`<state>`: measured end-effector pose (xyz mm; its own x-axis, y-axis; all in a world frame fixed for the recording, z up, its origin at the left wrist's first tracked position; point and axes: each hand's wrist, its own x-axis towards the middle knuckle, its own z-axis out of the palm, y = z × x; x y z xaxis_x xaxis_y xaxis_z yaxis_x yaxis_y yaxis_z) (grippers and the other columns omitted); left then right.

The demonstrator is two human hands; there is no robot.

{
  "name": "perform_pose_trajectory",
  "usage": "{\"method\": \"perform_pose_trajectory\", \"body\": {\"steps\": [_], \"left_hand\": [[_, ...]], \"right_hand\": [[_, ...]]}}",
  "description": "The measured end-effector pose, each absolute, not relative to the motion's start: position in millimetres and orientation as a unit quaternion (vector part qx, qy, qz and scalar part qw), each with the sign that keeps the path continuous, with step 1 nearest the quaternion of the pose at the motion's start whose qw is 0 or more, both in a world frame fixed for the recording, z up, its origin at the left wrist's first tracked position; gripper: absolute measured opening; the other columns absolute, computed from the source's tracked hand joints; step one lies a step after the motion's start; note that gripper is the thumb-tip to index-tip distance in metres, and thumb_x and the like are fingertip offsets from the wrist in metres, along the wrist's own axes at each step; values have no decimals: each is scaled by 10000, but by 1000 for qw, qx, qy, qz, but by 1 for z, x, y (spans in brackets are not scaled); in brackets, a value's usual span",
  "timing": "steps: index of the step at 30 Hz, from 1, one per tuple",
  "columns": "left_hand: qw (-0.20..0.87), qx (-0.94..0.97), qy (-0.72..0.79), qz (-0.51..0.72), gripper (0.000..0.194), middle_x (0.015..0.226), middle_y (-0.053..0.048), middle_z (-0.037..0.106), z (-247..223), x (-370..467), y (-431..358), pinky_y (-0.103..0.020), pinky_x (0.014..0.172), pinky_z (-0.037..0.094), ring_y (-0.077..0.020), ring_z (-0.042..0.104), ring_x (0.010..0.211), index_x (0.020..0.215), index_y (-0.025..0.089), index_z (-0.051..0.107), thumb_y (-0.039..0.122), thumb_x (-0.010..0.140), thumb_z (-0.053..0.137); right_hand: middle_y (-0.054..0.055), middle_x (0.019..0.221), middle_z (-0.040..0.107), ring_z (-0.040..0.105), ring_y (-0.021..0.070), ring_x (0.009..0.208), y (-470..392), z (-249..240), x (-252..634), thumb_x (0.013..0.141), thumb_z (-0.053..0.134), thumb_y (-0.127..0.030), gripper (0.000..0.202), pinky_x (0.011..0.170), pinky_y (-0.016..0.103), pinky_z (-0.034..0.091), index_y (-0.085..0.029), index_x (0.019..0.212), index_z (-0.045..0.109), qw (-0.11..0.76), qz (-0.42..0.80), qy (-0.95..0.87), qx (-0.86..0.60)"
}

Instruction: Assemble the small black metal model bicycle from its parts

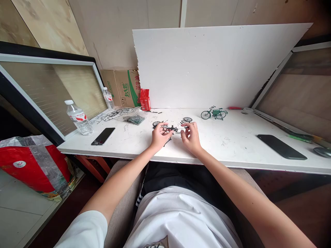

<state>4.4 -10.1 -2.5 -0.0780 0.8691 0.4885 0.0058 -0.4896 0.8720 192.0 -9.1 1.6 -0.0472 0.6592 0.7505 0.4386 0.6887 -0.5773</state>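
Observation:
Over the middle of the white table, my left hand [160, 135] is closed around a small black model bicycle frame [172, 128]. Thumb and fingers grip it from the left. My right hand [190, 137] is just to the right, thumb and fingers drawn together in a pinch; what it holds is too small to make out. Beyond the right hand lies a loose spoked model wheel [187, 119]. Another small wheel [156, 123] shows behind my left hand, partly hidden. A finished-looking green model bicycle [214, 113] stands upright farther back on the right.
Black part frames [113, 114] and a clear bag of small parts [134, 119] lie at left. Phones rest on the left [103, 136] and right [281, 146]. Two water bottles [80, 118], a red box [145, 100] and a cardboard carton [121, 88] stand left; a white board [217, 65] leans behind.

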Motion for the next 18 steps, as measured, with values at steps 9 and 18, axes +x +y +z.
{"method": "perform_pose_trajectory", "body": {"steps": [9, 18], "left_hand": [[342, 587, 370, 634, 501, 870, -51, 729, -4, 5, -9, -276, 700, 590, -154, 727, 707, 1197, 194, 621, 336, 789, 875], [354, 594, 357, 628, 504, 894, -62, 740, -7, 6, -9, -291, 695, 610, -177, 752, 718, 1227, 202, 610, 338, 810, 857]], "right_hand": [[35, 905, 527, 528, 193, 758, -5, 2, 192, 1073, 484, -505, 333, 701, 353, 477, -248, 863, 507, 556, 103, -719, -405], [74, 947, 661, 617, 234, 868, -4, 1, 193, 1107, 333, -558, 458, 816, 381, 503, -236, 964, 626, 538, 118, -738, -389]]}}
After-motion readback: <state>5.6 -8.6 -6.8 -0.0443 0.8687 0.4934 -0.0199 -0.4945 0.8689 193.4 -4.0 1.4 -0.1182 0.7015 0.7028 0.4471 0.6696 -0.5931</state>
